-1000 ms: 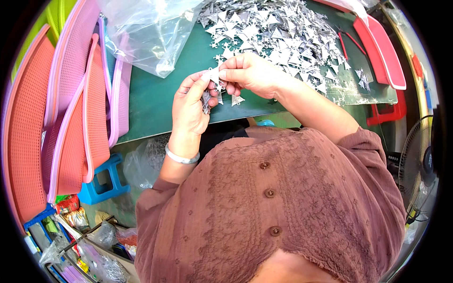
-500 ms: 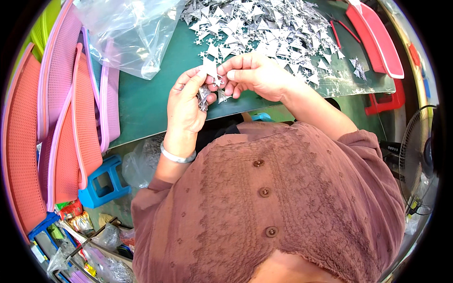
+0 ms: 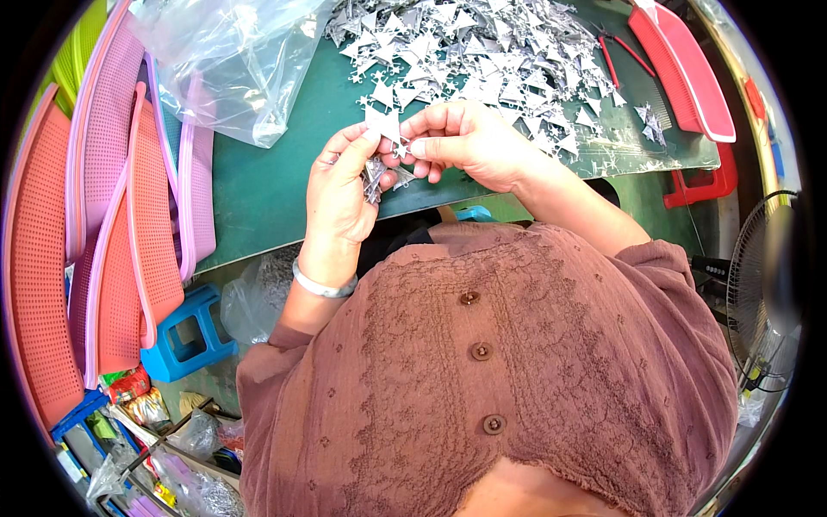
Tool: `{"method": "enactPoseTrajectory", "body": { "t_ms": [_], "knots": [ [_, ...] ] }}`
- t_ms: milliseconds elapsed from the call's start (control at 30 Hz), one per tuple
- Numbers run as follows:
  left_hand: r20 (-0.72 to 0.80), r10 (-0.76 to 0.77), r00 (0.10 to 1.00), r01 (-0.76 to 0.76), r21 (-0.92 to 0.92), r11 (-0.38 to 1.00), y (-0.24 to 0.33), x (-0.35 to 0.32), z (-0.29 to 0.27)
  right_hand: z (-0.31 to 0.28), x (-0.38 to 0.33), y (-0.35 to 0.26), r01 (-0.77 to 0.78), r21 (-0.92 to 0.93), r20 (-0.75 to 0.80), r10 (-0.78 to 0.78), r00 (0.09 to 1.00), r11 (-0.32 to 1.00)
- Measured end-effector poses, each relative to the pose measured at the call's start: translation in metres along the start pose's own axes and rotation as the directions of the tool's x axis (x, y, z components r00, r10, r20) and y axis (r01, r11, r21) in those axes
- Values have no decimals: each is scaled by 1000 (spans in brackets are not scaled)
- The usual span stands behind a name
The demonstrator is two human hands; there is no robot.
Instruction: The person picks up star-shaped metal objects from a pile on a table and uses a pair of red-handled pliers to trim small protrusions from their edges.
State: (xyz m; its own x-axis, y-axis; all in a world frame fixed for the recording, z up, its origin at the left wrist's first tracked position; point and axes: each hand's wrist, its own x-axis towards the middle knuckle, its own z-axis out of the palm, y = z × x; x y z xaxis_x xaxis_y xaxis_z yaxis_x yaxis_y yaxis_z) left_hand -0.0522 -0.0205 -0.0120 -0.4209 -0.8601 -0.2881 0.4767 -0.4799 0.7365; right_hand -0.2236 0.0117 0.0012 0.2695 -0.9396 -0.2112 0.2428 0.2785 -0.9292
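Observation:
My left hand (image 3: 343, 194), with a pale bangle on its wrist, pinches a flat silver triangular metal piece (image 3: 382, 123) between thumb and forefinger. Several more silver pieces (image 3: 372, 181) are tucked in its curled fingers. From the other side, my right hand (image 3: 474, 142) is closed, its thumb and fingertips on the lower end of that same piece, where a small star-like tip shows. Both hands hover over the near edge of the green table (image 3: 258, 185). Just beyond them spreads a big heap of similar silver pieces (image 3: 482, 60).
A clear plastic bag (image 3: 258, 69) lies at the table's back left. Pink and purple perforated baskets (image 3: 47, 258) are stacked at left, above a blue stool (image 3: 191, 332). Red-handled pliers (image 3: 610, 62) and a red basket (image 3: 680, 73) are at right, with a fan (image 3: 758, 284) beyond.
Both hands stay nearly in place. The pinched piece has tilted slightly, and the right fingertips have shifted a little at its lower end.

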Motion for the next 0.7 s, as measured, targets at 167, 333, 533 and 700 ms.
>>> {"method": "enactPoseTrajectory", "body": {
  "t_ms": [167, 333, 533, 700],
  "knots": [
    [7, 1, 1000, -2, 17, 1000, -1, 0, 0, 3, 0, -1, 3, -10, -19, -3, 1000, 1000],
    [18, 1, 1000, -2, 62, 998, -1, -3, 2, 4, 0, 0, 36, -25, -61, -37, 997, 999],
    [40, 54, 998, -60, 162, 985, -4, -2, 0, 1, 0, 2, 40, -14, -55, -41, 998, 999],
    [28, 88, 996, -92, 227, 970, -4, -2, 3, -2, -1, 4, 42, 8, -61, -41, 997, 999]
  ]
}}
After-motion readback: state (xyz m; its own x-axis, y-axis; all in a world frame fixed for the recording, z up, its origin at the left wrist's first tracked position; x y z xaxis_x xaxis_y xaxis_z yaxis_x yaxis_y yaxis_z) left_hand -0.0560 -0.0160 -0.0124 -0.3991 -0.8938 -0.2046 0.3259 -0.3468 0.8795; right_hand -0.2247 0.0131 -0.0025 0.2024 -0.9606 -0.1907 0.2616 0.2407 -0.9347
